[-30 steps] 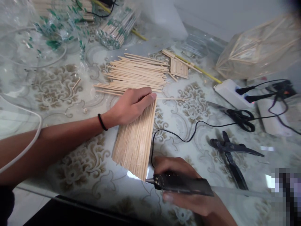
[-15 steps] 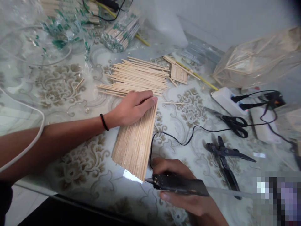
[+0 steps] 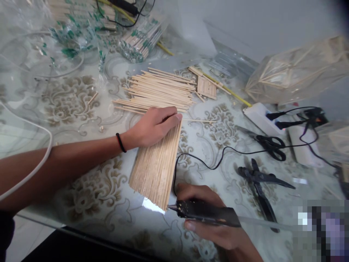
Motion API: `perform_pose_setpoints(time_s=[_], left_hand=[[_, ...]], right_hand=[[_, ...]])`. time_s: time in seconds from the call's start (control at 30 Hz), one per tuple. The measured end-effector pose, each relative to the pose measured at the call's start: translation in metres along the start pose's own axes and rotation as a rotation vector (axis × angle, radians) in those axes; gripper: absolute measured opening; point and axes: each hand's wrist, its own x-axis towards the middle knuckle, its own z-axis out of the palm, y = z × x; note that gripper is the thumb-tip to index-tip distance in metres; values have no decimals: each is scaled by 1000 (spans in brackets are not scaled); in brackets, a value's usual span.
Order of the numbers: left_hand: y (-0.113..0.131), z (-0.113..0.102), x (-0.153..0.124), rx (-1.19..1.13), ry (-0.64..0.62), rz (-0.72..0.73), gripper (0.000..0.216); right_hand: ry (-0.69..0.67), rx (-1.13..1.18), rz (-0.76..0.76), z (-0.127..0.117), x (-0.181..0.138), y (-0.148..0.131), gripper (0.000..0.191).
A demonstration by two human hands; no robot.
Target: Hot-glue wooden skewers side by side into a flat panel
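My left hand (image 3: 158,127) is closed over the far end of a flat panel of wooden sticks (image 3: 155,171) laid side by side, its thumb along the right edge. The panel slants toward me, its near end uneven. In my right hand (image 3: 207,225) is a black hot glue gun (image 3: 207,213), with a pale glue stick coming out of its back. The gun's metal nozzle points left and meets the near right corner of the panel, though I cannot tell if it touches. Beyond my left hand lies a pile of loose wooden sticks (image 3: 160,89).
To the right lie black scissors (image 3: 269,143), black pliers (image 3: 259,182) and a white power strip (image 3: 263,118) with plugs. A black cord (image 3: 218,165) runs across the glass table. Farther back are a small stick panel (image 3: 206,87), a plastic-covered stick frame (image 3: 294,74) and bagged sticks (image 3: 141,36).
Almost nothing differs. Both hands, the panel and the glue gun keep their places; the view has shifted very slightly.
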Motion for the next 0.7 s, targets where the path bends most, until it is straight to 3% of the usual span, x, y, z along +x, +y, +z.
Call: perform_pose_setpoints(time_s=[0.47, 0.7], left_hand=[[0, 0, 0, -18, -10, 9, 36], [-1, -1, -1, -43, -21, -2, 36]], right_hand=[[70, -85, 38, -2, 2, -7, 17], [176, -205, 6, -1, 2, -13, 18]])
